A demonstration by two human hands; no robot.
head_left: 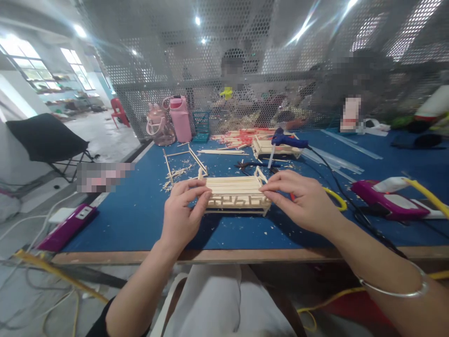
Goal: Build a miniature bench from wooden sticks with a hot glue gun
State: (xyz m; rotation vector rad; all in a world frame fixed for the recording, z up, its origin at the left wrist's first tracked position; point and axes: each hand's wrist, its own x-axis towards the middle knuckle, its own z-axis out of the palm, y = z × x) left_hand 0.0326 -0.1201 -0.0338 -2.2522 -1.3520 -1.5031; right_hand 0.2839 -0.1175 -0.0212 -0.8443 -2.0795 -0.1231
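Note:
A small bed-like model made of pale wooden sticks (231,185) stands on the blue table in front of me. Its flat top is a row of sticks laid side by side, and short pieces form a pattern along the front. My left hand (184,208) pinches its left front end between thumb and fingers. At the right front end, my right hand (298,199) has a similar closed pinch. Whether the fingertips grip the frame itself or one loose stick along its front edge, I cannot tell.
Behind the model lie pliers (257,164) and a blue glue gun (289,139), which leans on a second stick model (259,149). Red-tipped sticks (238,138), a stick frame (168,166) and clear glue sticks (336,161) lie around. Purple power strips (68,227) flank the table.

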